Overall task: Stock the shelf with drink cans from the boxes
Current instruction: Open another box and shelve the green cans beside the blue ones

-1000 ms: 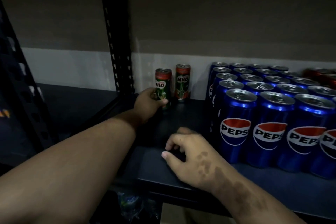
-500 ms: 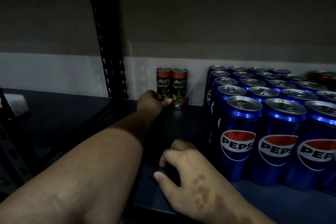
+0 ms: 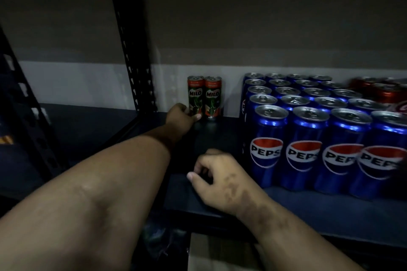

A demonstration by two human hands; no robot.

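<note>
Left hand (image 3: pixel 184 116) wrapped low around the left Milo can (image 3: pixel 195 97) at the back of the shelf (image 3: pixel 319 211), pressed flush against the second Milo can (image 3: pixel 212 98); right hand (image 3: pixel 217 177) loosely curled, holding nothing, resting near the shelf's front edge beside the Pepsi cans (image 3: pixel 308 145). Tall, slim tins, so likely to topple if nudged sideways on release. Risk too of the withdrawing forearm clipping the nearest Pepsi row in this dim light.
</note>
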